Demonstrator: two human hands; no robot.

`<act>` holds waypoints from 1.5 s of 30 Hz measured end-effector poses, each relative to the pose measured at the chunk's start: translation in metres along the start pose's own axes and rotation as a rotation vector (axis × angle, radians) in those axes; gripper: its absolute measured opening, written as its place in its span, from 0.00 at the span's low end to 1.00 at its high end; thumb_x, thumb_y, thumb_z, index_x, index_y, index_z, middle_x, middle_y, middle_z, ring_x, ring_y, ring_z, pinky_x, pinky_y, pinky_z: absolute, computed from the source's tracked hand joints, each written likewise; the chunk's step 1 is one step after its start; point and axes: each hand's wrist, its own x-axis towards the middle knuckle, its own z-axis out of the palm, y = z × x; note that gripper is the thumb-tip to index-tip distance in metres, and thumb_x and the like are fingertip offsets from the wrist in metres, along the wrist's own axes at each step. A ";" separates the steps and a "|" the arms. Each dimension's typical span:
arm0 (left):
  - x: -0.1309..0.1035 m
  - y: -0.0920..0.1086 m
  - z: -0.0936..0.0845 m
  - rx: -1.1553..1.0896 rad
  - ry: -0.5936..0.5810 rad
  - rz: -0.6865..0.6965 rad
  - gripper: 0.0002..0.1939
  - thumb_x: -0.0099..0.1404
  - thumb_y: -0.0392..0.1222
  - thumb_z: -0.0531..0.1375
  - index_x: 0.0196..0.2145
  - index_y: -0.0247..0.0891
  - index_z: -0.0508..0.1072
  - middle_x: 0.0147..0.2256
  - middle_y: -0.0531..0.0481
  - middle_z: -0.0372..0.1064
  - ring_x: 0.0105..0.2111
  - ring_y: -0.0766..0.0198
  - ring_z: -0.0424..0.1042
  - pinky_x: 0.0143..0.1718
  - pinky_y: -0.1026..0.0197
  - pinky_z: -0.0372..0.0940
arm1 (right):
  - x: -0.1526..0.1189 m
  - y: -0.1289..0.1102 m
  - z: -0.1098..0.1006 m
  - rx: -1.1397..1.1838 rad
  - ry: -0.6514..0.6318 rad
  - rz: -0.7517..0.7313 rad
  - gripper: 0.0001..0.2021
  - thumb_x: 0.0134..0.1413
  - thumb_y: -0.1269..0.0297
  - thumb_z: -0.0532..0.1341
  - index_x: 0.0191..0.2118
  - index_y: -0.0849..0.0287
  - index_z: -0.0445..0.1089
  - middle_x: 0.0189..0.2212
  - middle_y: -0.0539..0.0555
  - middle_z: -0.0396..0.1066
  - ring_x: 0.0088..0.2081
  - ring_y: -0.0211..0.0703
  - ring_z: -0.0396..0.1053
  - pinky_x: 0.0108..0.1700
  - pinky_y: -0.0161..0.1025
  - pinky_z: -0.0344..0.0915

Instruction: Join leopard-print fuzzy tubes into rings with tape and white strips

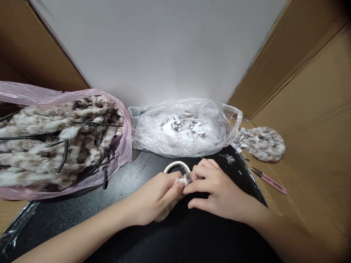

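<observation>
My left hand (156, 197) pinches a furry brown-and-white piece (167, 211) between thumb and fingers, and most of that piece is hidden under the hand. A bit of white material wraps its end at my fingertips. My right hand (214, 186) has its fingers bent at the same end, index and thumb apart, gripping a small tip of the piece. Just behind both hands, a roll of white tape (177, 163) lies on the black surface (142, 241).
A pink bag (126, 135) of furry strips with black wires lies left. Behind the hands is a clear bag (148, 137) with white scraps. At right are a furry coil (264, 144) and pink-handled snips (274, 184). Cardboard (315, 91) stands at the sides.
</observation>
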 end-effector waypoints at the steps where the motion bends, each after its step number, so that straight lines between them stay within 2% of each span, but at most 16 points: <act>1: 0.000 -0.001 -0.001 -0.021 -0.011 0.008 0.22 0.72 0.57 0.42 0.30 0.38 0.61 0.25 0.55 0.59 0.25 0.68 0.59 0.28 0.65 0.56 | 0.001 0.000 -0.007 0.047 -0.011 -0.010 0.10 0.44 0.68 0.73 0.36 0.54 0.77 0.29 0.49 0.67 0.36 0.41 0.63 0.42 0.41 0.58; 4: 0.001 -0.001 -0.002 -0.066 -0.074 0.004 0.22 0.71 0.57 0.43 0.30 0.38 0.61 0.24 0.56 0.58 0.24 0.68 0.59 0.27 0.65 0.55 | 0.006 0.000 -0.022 0.175 0.071 0.043 0.12 0.50 0.66 0.70 0.42 0.57 0.75 0.35 0.52 0.70 0.39 0.41 0.67 0.44 0.40 0.62; 7: 0.001 0.001 -0.001 0.009 -0.081 0.036 0.21 0.72 0.54 0.43 0.29 0.38 0.62 0.23 0.56 0.58 0.24 0.68 0.58 0.27 0.65 0.54 | 0.009 -0.001 -0.016 0.198 -0.006 0.111 0.15 0.48 0.66 0.70 0.44 0.58 0.73 0.37 0.52 0.74 0.40 0.42 0.70 0.46 0.40 0.63; 10: 0.002 0.006 0.001 0.171 -0.024 0.127 0.19 0.73 0.47 0.43 0.28 0.38 0.63 0.25 0.55 0.60 0.26 0.67 0.59 0.31 0.63 0.54 | 0.008 -0.001 0.000 0.150 -0.033 0.137 0.13 0.45 0.71 0.70 0.39 0.59 0.72 0.34 0.50 0.76 0.36 0.41 0.71 0.41 0.37 0.64; 15: 0.000 0.009 0.000 0.411 0.107 0.155 0.19 0.73 0.46 0.44 0.29 0.39 0.66 0.29 0.53 0.65 0.32 0.63 0.61 0.39 0.59 0.52 | 0.004 0.003 0.014 0.097 0.144 0.043 0.07 0.48 0.79 0.64 0.32 0.60 0.70 0.28 0.51 0.75 0.32 0.40 0.70 0.37 0.36 0.65; 17: -0.001 0.006 -0.001 0.293 0.045 0.097 0.21 0.73 0.49 0.44 0.28 0.39 0.65 0.26 0.54 0.63 0.29 0.64 0.60 0.38 0.59 0.52 | 0.004 0.005 0.016 0.102 0.165 -0.019 0.08 0.49 0.79 0.62 0.32 0.59 0.70 0.28 0.51 0.74 0.31 0.40 0.69 0.38 0.36 0.66; 22: 0.004 -0.009 -0.003 -0.403 -0.216 -0.132 0.23 0.67 0.57 0.51 0.23 0.37 0.62 0.22 0.55 0.56 0.24 0.66 0.56 0.31 0.62 0.55 | 0.006 0.011 0.017 0.116 0.124 -0.222 0.06 0.58 0.74 0.59 0.39 0.60 0.71 0.30 0.53 0.76 0.33 0.40 0.72 0.47 0.42 0.67; 24: 0.009 -0.013 -0.004 -0.626 -0.288 -0.162 0.23 0.64 0.57 0.55 0.21 0.37 0.59 0.22 0.54 0.56 0.26 0.66 0.58 0.33 0.62 0.57 | 0.006 0.013 0.017 0.132 0.129 -0.241 0.05 0.59 0.71 0.60 0.40 0.61 0.72 0.30 0.53 0.77 0.32 0.40 0.72 0.48 0.43 0.67; 26: 0.011 -0.013 -0.006 -0.681 -0.310 -0.178 0.23 0.63 0.57 0.55 0.20 0.38 0.57 0.22 0.54 0.56 0.26 0.65 0.60 0.34 0.61 0.58 | 0.007 0.013 0.017 0.176 0.152 -0.190 0.04 0.56 0.72 0.63 0.38 0.62 0.74 0.29 0.54 0.77 0.31 0.39 0.73 0.46 0.41 0.67; 28: 0.011 -0.009 -0.009 -0.482 -0.208 -0.136 0.22 0.65 0.57 0.52 0.22 0.37 0.61 0.23 0.53 0.59 0.28 0.64 0.61 0.34 0.61 0.58 | 0.009 0.012 0.015 0.232 0.166 -0.024 0.03 0.51 0.73 0.66 0.34 0.63 0.76 0.28 0.54 0.78 0.30 0.39 0.73 0.40 0.37 0.68; 32: 0.003 0.004 -0.011 0.237 0.192 0.096 0.15 0.66 0.53 0.54 0.39 0.39 0.70 0.37 0.49 0.69 0.39 0.57 0.64 0.42 0.57 0.58 | 0.012 0.008 0.006 0.346 0.148 0.404 0.06 0.44 0.72 0.70 0.32 0.62 0.78 0.27 0.52 0.79 0.29 0.41 0.74 0.32 0.34 0.66; 36: 0.000 0.006 -0.004 0.671 0.337 0.288 0.09 0.68 0.42 0.51 0.34 0.39 0.69 0.36 0.49 0.70 0.39 0.57 0.65 0.53 0.46 0.50 | 0.013 0.004 0.002 0.454 0.124 0.500 0.08 0.42 0.70 0.71 0.33 0.62 0.79 0.29 0.53 0.79 0.32 0.43 0.74 0.35 0.36 0.67; 38: 0.001 0.005 -0.001 0.688 0.321 0.308 0.11 0.69 0.40 0.49 0.32 0.38 0.67 0.33 0.51 0.68 0.36 0.60 0.65 0.54 0.45 0.48 | 0.012 0.004 0.000 0.438 0.115 0.476 0.08 0.42 0.70 0.71 0.33 0.61 0.78 0.28 0.52 0.78 0.31 0.43 0.74 0.34 0.35 0.67; 40: 0.002 0.006 0.000 0.575 0.240 0.283 0.13 0.71 0.40 0.47 0.31 0.38 0.66 0.30 0.53 0.65 0.34 0.62 0.64 0.53 0.48 0.50 | 0.011 0.005 -0.002 0.376 0.109 0.346 0.06 0.44 0.70 0.70 0.33 0.61 0.78 0.28 0.52 0.78 0.31 0.41 0.73 0.35 0.35 0.66; 43: 0.001 0.007 -0.003 0.229 0.052 0.185 0.19 0.72 0.46 0.45 0.28 0.37 0.66 0.28 0.53 0.63 0.33 0.63 0.63 0.47 0.56 0.56 | 0.010 0.008 -0.009 0.257 0.059 0.025 0.03 0.53 0.68 0.67 0.32 0.62 0.75 0.28 0.52 0.75 0.31 0.38 0.70 0.40 0.36 0.65; 45: 0.002 0.007 -0.004 -0.056 -0.072 0.099 0.22 0.72 0.51 0.46 0.27 0.36 0.69 0.28 0.51 0.65 0.33 0.62 0.65 0.41 0.59 0.59 | 0.010 0.009 -0.013 0.176 0.007 -0.109 0.06 0.58 0.67 0.63 0.32 0.63 0.73 0.27 0.52 0.73 0.31 0.38 0.68 0.41 0.37 0.64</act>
